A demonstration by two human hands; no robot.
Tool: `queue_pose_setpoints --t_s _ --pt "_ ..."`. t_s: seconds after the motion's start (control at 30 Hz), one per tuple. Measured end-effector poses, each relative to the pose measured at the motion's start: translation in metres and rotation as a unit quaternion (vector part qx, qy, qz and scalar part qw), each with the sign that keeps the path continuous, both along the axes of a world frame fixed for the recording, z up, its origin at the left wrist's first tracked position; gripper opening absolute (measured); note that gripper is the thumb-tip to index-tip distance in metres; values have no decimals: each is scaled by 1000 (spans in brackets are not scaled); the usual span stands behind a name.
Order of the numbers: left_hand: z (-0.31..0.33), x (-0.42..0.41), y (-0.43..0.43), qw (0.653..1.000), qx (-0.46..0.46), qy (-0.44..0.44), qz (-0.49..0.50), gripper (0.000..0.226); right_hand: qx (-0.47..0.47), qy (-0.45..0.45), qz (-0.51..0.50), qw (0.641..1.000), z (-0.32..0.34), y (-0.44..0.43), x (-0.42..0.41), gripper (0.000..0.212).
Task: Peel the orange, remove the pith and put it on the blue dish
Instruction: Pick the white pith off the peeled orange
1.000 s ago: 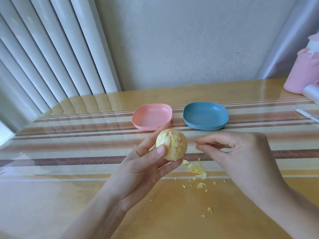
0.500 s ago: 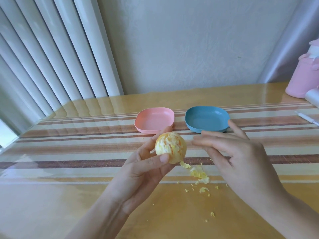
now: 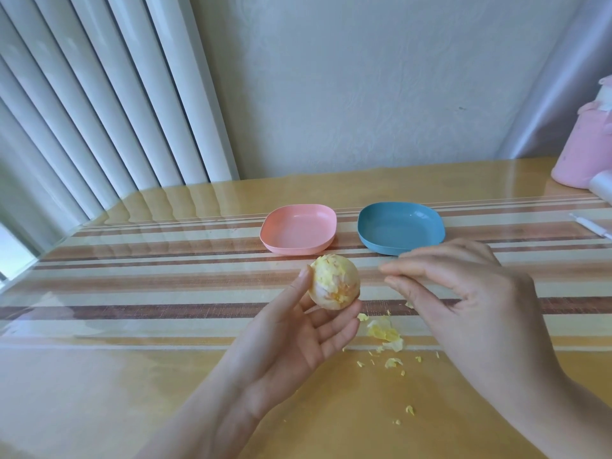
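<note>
The peeled orange (image 3: pixel 334 281), still patched with pale pith, is held above the table between the thumb and fingertips of my left hand (image 3: pixel 298 339). My right hand (image 3: pixel 470 299) hovers just right of the fruit without touching it. Its fingers are stretched toward the orange, the thumb lies close under the index finger, and I see nothing between them. The empty blue dish (image 3: pixel 400 226) sits behind my right hand. Scraps of pith and peel (image 3: pixel 384 332) lie on the table below the hands.
An empty pink dish (image 3: pixel 298 228) stands left of the blue one. A pink container (image 3: pixel 586 150) and a white stick-like item (image 3: pixel 592 225) are at the right edge. Vertical blinds (image 3: pixel 99 111) hang at the back left. The table is glossy and striped.
My left hand turned the orange and its thumb shifted to the fruit's left side. My right hand's pinch loosened and the hand stayed just right of the fruit.
</note>
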State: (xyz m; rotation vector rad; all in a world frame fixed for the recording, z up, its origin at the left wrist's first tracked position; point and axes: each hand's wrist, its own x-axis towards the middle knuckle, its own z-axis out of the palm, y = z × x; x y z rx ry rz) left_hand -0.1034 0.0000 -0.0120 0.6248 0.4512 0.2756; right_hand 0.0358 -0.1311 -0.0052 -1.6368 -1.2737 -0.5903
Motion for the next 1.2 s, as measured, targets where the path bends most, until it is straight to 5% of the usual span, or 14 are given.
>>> queue_pose_setpoints --t_s 0.4,0.53,0.9,1.03,1.2 --pt "0 -2 0 996 -75 -32 -37 64 -33 -53 47 997 -4 3 3 12" --pt "-2 -1 -1 996 -69 -30 -55 77 -41 -67 63 995 -8 3 6 33" --pt "0 -1 -3 994 -10 -48 -93 64 -32 -74 80 994 -4 3 6 17" --pt "-1 -1 -2 994 29 -48 -99 58 -55 -19 149 987 -2 3 4 27" --pt "-1 -4 -3 980 90 -77 -163 47 -78 166 293 939 6 -4 6 29"
